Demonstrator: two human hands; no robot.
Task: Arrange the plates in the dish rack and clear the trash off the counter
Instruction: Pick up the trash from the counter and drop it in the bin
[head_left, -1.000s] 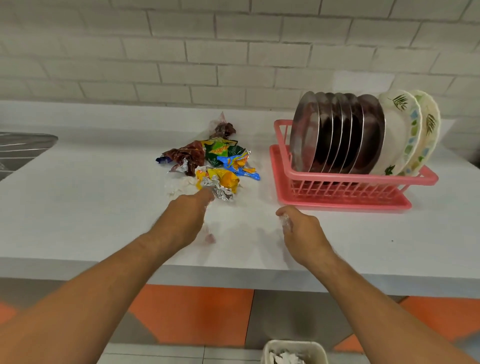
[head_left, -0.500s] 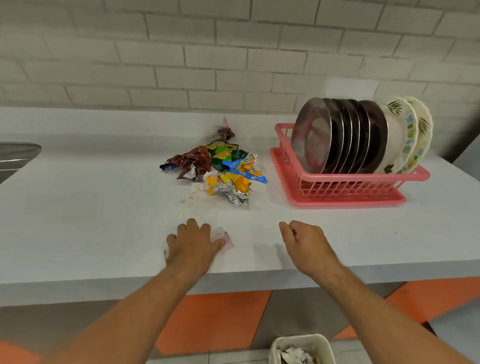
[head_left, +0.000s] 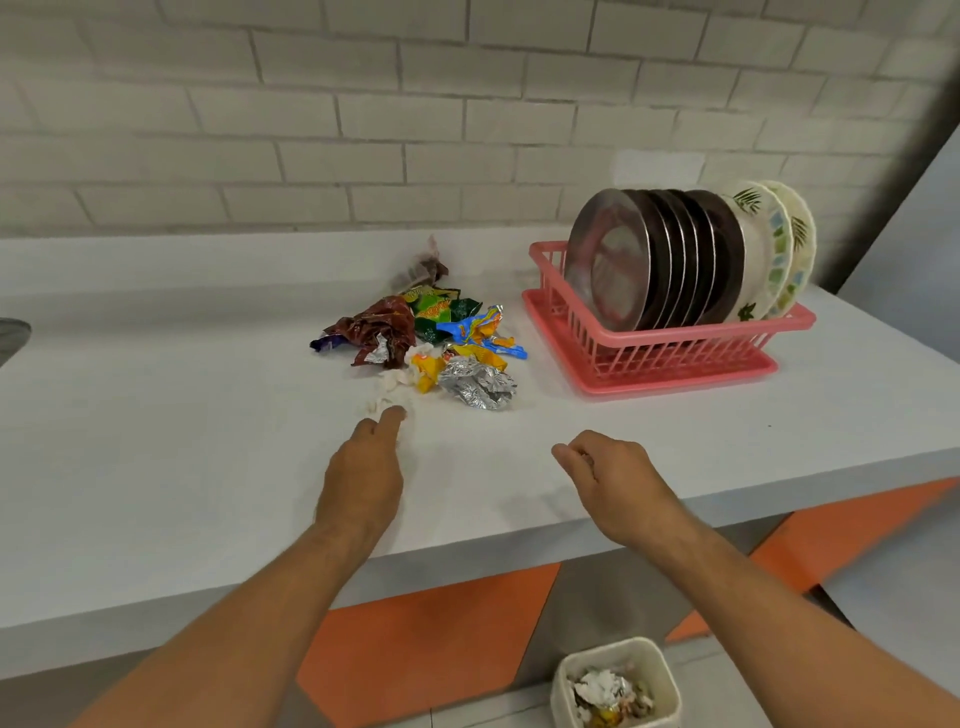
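A heap of crumpled wrappers (head_left: 431, 327) lies mid-counter, with a silver foil ball (head_left: 478, 385) at its front and small white paper scraps (head_left: 388, 391) at its near left. My left hand (head_left: 363, 467) lies palm down on the counter, fingertips touching the white scraps, nothing held. My right hand (head_left: 608, 478) hovers over the counter's front part, fingers curled in, nothing visible in them. The pink dish rack (head_left: 670, 340) at the right holds several steel plates (head_left: 644, 260) and two patterned plates (head_left: 774, 249), all upright.
A small white bin (head_left: 618, 680) with trash in it stands on the floor below the counter edge, under my right arm. A sink edge (head_left: 13, 335) shows at the far left. A tiled wall backs the white counter (head_left: 182, 441).
My left hand has gone forward from the counter's front edge to the white scraps; the clear wrapper under it is gone from view. My right hand has curled its fingers.
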